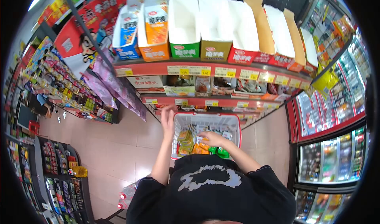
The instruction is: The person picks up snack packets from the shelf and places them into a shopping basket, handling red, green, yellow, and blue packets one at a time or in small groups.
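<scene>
A white shopping basket (238, 130) with a red rim stands in front of me, below the shelf edge. Inside lie yellow-green snack packets (185, 141), orange snack packets (200, 149), green packets (219, 152) and some white ones. Reaching into the basket, my right hand (212, 138) has its fingers closed at an orange packet; its fingertips are partly hidden. My left hand (168, 116) is raised beside the basket's left rim, fingers apart and slightly blurred, holding nothing.
Above the basket, a shelf (158, 69) carries a row of display boxes; an orange box (154, 52) and a blue box (126, 52) hold packets. Glass-door coolers (328, 156) line the right. Snack racks (59, 89) and a low shelf (59, 160) stand left. Bottles (124, 196) sit behind my left arm.
</scene>
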